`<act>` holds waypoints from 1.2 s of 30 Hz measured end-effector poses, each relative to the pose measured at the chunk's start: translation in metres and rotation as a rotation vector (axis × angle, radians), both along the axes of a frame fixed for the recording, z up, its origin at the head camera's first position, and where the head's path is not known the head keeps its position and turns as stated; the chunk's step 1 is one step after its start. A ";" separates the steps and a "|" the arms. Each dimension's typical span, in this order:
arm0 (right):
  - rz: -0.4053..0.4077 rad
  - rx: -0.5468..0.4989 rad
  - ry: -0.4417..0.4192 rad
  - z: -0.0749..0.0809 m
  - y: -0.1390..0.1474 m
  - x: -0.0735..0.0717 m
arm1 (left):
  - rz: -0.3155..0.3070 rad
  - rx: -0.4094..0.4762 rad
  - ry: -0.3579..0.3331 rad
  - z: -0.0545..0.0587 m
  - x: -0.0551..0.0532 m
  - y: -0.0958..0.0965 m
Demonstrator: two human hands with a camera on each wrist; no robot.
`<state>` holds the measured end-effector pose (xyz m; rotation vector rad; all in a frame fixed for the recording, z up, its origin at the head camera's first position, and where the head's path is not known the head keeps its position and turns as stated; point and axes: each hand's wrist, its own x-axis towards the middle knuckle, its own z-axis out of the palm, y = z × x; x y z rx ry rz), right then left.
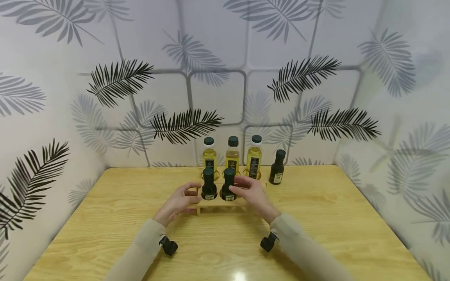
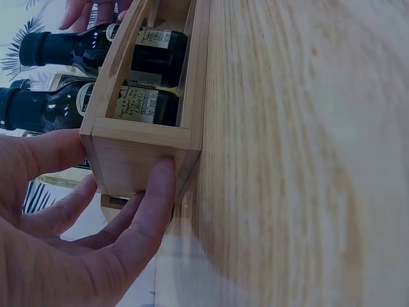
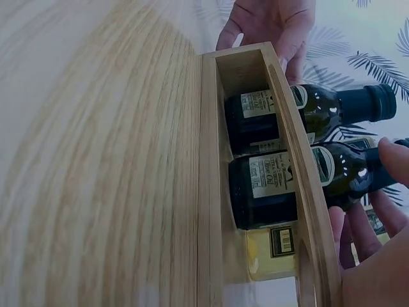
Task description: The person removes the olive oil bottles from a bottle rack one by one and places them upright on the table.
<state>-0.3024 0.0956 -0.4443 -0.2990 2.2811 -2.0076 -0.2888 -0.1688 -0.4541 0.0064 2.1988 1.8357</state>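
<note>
A wooden two-tier rack (image 1: 225,203) stands on the table with two small dark olive oil bottles in its front holes. My left hand (image 1: 181,203) rests its spread fingers against the rack's left end; in the left wrist view one fingertip (image 2: 165,167) presses the end panel. With thumb and fingers, my right hand (image 1: 254,194) pinches the right dark bottle (image 1: 229,187) around its upper part. That bottle sits upright in its hole, its labelled base visible inside the rack in the right wrist view. Beside it stands the left dark bottle (image 1: 209,186), untouched.
Three clear bottles of yellow oil, the middle one (image 1: 232,158) included, stand in the rear row. Another dark bottle (image 1: 277,168) stands on the table right of the rack. A leaf-patterned wall (image 1: 218,97) rises behind the wooden table (image 1: 140,195).
</note>
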 end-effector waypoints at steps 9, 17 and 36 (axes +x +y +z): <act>0.024 0.005 0.001 0.005 -0.008 0.001 | 0.011 0.015 0.014 0.001 -0.001 0.000; -0.016 0.047 0.016 0.001 -0.011 -0.001 | 0.019 0.013 0.013 0.000 0.002 0.004; -0.038 0.081 0.001 0.002 -0.010 -0.002 | 0.019 -0.001 0.029 -0.002 0.002 0.005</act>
